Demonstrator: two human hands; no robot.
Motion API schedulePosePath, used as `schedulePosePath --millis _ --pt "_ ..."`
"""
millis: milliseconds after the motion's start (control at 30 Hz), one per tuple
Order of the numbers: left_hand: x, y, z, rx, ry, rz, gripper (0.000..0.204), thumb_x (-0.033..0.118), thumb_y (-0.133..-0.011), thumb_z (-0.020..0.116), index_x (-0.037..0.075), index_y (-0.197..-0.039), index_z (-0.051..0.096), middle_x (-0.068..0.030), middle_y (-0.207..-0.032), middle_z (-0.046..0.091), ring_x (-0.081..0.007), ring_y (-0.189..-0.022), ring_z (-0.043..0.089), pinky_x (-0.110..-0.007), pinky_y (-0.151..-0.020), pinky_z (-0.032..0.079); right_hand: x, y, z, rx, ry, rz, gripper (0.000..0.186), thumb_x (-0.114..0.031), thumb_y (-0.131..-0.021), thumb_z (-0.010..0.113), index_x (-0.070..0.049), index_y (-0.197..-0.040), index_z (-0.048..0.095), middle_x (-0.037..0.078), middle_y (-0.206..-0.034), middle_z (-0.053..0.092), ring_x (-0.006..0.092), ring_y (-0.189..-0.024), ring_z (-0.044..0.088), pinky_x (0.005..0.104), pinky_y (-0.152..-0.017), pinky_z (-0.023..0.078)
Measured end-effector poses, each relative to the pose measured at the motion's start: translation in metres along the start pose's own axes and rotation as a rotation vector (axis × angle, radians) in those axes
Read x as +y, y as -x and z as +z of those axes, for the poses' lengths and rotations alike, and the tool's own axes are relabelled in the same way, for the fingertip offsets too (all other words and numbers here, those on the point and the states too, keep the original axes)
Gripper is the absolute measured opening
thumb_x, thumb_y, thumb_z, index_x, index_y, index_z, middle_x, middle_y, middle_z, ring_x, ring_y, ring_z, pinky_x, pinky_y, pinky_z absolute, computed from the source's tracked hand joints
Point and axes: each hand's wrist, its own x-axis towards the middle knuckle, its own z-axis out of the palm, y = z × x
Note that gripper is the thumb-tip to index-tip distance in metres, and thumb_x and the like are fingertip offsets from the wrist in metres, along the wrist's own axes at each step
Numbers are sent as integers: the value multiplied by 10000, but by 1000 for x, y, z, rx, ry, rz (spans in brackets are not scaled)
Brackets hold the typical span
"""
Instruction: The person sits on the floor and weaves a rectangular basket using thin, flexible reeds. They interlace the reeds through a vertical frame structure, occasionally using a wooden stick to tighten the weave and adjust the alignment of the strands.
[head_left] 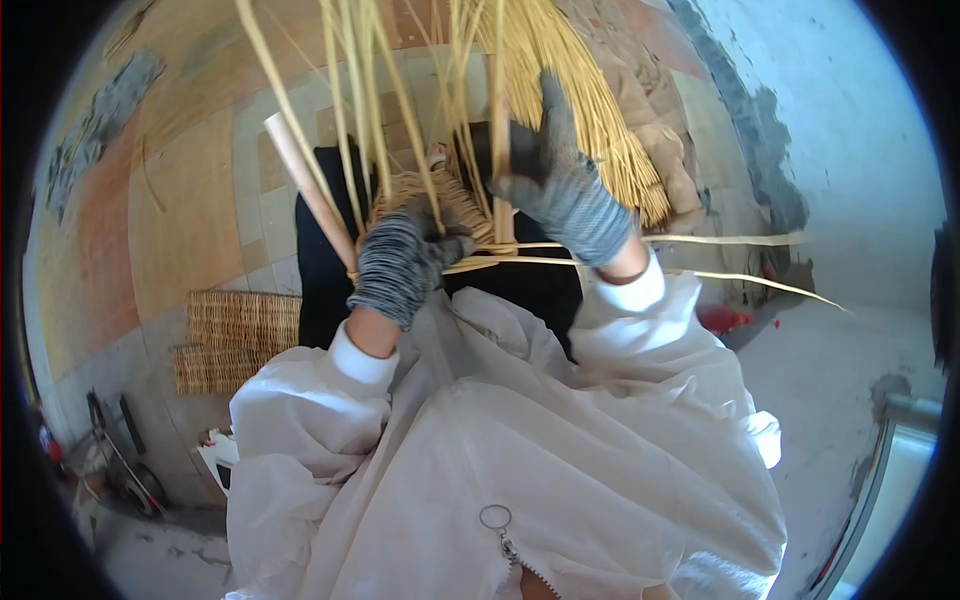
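White zip jacket nearest, bottom cut off. Left hand, grey striped knit glove with dark palm, curls at the edge of a tan, partly woven wicker piece in front of the person; fingertips hidden, can't tell if clamped on a strand. Right hand, matching glove, has fingers and thumb apart beside an upright flat wooden slat; contact unclear. Beyond, yellow wicker-rod bundle, far end cut off by frame.
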Motion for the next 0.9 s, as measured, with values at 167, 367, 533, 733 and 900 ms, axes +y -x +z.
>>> schedulePosePath --millis 167,367,533,733,900 --pt "6 13 4 133 145 118 400 140 -682 765 17 -1017 585 -123 -897 663 -264 -831 643 -320 -783 495 4 21 -2 -202 464 193 342 -282 -758 660 -16 -958 583 195 -774 614 355 -729 609 420 -678 496" --pt "56 101 18 454 -153 383 509 240 -740 708 -20 -1137 524 -177 -1149 555 -288 -1077 535 -424 -946 399 9 13 -20 -227 416 133 368 -332 -764 671 7 -892 606 174 -709 611 324 -649 606 392 -635 489" --pt "11 18 54 515 -928 603 530 421 -717 663 20 -1058 600 -144 -1128 551 -286 -1084 509 -468 -995 325 26 9 -22 -207 390 122 425 -369 -764 663 24 -919 618 182 -790 629 316 -763 615 381 -684 486" --pt "-3 7 57 424 -945 644 383 311 -705 651 115 -1033 637 -79 -1020 608 -288 -944 556 -444 -911 384 20 14 -19 -256 429 313 378 -339 -789 661 -13 -974 610 161 -813 628 295 -752 607 362 -685 475" --pt "-19 5 50 427 -952 794 397 346 -687 653 119 -1012 647 -80 -955 626 -287 -886 573 -436 -863 405 13 28 -10 -205 562 256 400 -384 -792 624 -3 -913 615 202 -834 631 342 -807 617 395 -723 479"
